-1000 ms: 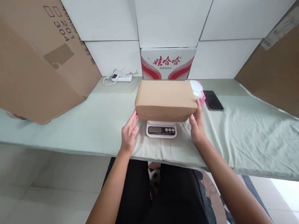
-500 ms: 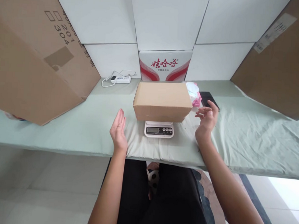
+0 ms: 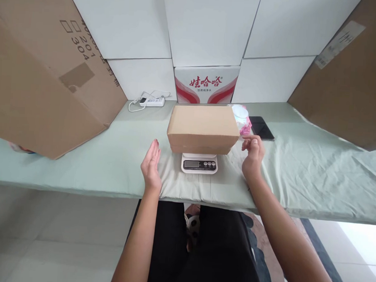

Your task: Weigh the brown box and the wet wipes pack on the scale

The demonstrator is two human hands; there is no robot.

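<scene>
I see the cardboard box resting on the scale, mid-table. My left hand hovers flat and empty at its 8 o'clock; my right hand, fingers loosely curled and holding nothing, sits near its 4 o'clock corner.

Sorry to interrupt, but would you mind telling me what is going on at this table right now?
A closed cardboard box sits on a small kitchen scale on the cloth-covered table. The person's left hand hangs open beside the scale, touching nothing. The right hand hovers near the box's right end, fingers loosely curled, apparently not gripping it. A phone lies farther right.
</scene>
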